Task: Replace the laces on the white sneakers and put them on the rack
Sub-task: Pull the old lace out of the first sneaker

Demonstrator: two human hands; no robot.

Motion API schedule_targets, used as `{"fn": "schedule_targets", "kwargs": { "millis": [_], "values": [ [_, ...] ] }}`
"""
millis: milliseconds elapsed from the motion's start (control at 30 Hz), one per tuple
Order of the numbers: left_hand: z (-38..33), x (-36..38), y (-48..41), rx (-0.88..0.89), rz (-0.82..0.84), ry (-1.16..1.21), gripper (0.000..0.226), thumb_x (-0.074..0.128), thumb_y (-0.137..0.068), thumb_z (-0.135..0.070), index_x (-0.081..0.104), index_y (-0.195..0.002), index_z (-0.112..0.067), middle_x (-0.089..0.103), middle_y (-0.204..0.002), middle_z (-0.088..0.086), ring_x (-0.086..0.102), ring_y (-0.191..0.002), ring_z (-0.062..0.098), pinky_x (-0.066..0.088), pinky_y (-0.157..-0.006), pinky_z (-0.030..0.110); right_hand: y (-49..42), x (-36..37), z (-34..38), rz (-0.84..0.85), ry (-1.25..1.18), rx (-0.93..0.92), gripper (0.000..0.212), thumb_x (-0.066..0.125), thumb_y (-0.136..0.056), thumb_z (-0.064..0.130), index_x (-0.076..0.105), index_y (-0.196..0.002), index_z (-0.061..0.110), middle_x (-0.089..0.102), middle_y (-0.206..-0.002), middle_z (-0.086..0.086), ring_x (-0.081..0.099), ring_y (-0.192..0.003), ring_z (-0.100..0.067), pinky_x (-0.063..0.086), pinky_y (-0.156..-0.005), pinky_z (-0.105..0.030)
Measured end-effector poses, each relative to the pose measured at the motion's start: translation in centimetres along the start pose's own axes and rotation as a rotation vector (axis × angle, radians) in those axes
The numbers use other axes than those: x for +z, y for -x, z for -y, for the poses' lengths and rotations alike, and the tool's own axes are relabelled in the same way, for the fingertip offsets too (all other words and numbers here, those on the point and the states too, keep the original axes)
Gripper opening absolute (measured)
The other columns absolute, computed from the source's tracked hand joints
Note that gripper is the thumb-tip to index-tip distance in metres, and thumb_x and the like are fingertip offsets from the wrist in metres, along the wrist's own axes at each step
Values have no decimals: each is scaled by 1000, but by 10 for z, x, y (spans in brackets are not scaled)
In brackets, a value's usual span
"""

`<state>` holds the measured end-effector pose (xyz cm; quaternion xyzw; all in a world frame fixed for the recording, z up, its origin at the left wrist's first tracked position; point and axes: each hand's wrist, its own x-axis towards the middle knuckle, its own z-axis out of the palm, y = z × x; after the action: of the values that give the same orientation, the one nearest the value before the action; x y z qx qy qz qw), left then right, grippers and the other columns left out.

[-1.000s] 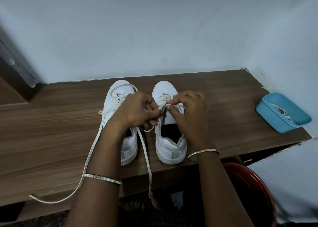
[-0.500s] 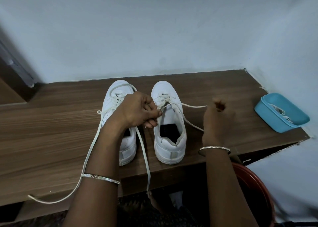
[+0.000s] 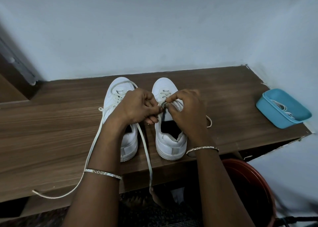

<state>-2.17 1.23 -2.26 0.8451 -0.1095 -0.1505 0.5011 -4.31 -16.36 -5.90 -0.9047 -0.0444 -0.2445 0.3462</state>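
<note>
Two white sneakers stand side by side on a brown wooden shelf (image 3: 51, 140), toes toward the wall. The left sneaker (image 3: 118, 96) has a long white lace (image 3: 93, 145) trailing over the shelf's front edge. My left hand (image 3: 136, 106) grips the right sneaker (image 3: 170, 140) at its eyelet row. My right hand (image 3: 187, 109) pinches the right sneaker's lace (image 3: 209, 121) at the eyelets, just beside the left hand's fingertips. A loose end of that lace lies on the shelf to the right.
A blue plastic tub (image 3: 282, 109) with white laces inside sits at the shelf's right end. A red-brown bucket (image 3: 251, 189) stands below the shelf on the right. Pale walls close the shelf at the back and right.
My right hand pulled a length of lace out to the right, then came back to the eyelets of the right sneaker. The left hand stayed where it was.
</note>
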Motion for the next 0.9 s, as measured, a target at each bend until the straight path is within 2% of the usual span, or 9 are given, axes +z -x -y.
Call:
{"fn": "schedule_targets", "kwargs": {
  "millis": [67,167,300,400,467,600,667,767,900],
  "values": [
    [1,0,0,-3,-2,2,16,76,-87,-14,69,-81,-1,74,-67,12,75,-65,26,64,-66,35,-1,1,-2,-47,-56,63,4,70,-79,32,71,-80,28,70,-87,16,61,-101,-16,48,-89,-52],
    [1,0,0,-7,-6,2,15,76,-88,-13,68,-79,-3,74,-67,12,75,-66,27,63,-66,34,-5,-3,-3,-182,-356,324,3,72,-79,28,72,-80,25,73,-82,12,68,-88,-13,55,-84,-43],
    [0,1,0,-5,-8,-6,16,76,-88,-13,67,-77,-5,74,-65,11,75,-63,25,63,-63,31,-10,-22,-14,-537,-663,686,8,69,-83,14,74,-87,9,71,-76,2,62,-63,-5,49,-59,-23],
    [-1,1,1,-7,-25,6,16,77,-87,-12,66,-77,-4,73,-65,12,74,-60,22,62,-61,30,-7,-32,-29,-657,-688,864,17,64,-86,13,72,-94,0,65,-71,3,56,-50,6,44,-49,-13],
    [-2,3,1,-4,-34,0,16,77,-87,-13,67,-79,-3,73,-65,12,74,-60,21,63,-62,31,-5,-31,-33,-621,-534,869,17,63,-85,20,71,-91,6,65,-73,3,61,-58,4,51,-59,-24],
    [-5,6,1,29,-75,5,21,77,-87,-23,67,-87,-4,73,-64,9,73,-58,21,62,-58,32,-5,-24,-24,-450,-329,746,12,63,-71,35,68,-80,30,72,-89,4,69,-88,-20,59,-79,-44],
    [-2,9,-2,71,-135,10,23,72,-92,-30,67,-86,-9,72,-64,7,72,-56,21,62,-56,35,-6,-22,-18,-334,-326,644,10,68,-72,35,69,-80,30,72,-88,8,68,-87,-13,58,-79,-39],
    [6,14,-14,224,-352,-178,19,62,-98,-29,66,-80,-25,71,-67,-2,68,-56,11,55,-60,32,-5,-19,-8,-65,-410,448,11,79,-81,20,71,-88,21,70,-82,8,61,-72,2,50,-68,-18],
    [3,31,-23,318,-452,-353,14,64,-93,-25,76,-100,-24,70,-81,-10,66,-73,15,49,-70,31,-1,-13,-7,92,-303,264,21,84,-77,25,67,-90,23,67,-78,3,57,-63,-11,48,-58,-22]
  ]
}}
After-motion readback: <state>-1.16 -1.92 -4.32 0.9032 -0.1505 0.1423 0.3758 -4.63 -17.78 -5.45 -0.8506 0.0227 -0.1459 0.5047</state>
